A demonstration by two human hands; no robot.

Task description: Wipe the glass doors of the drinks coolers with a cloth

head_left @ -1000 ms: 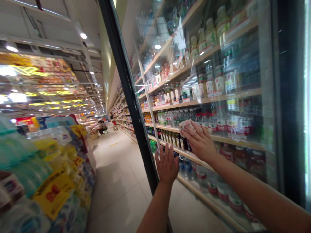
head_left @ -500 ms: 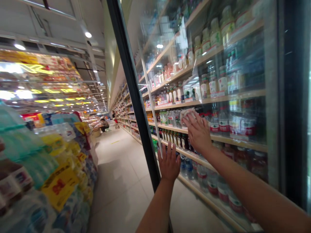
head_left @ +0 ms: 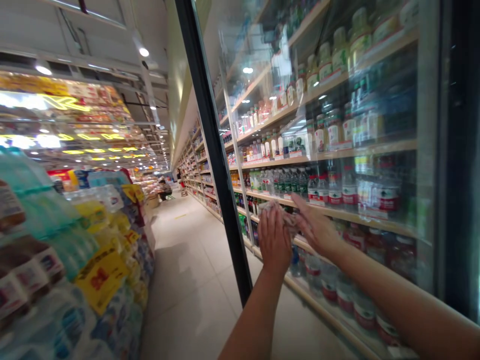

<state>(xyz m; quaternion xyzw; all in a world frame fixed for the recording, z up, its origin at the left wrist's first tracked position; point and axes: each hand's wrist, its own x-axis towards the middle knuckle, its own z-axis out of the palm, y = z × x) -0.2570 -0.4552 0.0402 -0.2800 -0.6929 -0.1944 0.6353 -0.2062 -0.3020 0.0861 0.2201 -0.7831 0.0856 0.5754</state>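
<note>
A pale, crumpled cloth (head_left: 289, 220) lies under the fingers of my left hand (head_left: 275, 240), in front of the glass door (head_left: 262, 55). The left fingers are long and close together over it. My right hand (head_left: 318, 230) is just to the right, fingers stretched out and blurred, its fingertips by the cloth's right edge. Whether they still touch the cloth, I cannot tell. Along the door's left side runs a black frame (head_left: 210, 115). Through the glass, shelves of bottles show, with red-labelled bottles (head_left: 348, 187) above and right of my hands.
On the left, wrapped packs of goods (head_left: 71, 215) are stacked high, with a yellow sign (head_left: 101, 277) on them. A tiled aisle (head_left: 183, 270) runs between this stack and the shelving. Far down it, a person (head_left: 164, 189) is by the displays.
My right hand has come down from the glass and off the cloth's front. My left hand has moved right and up onto the cloth, which is now lower and further left.
</note>
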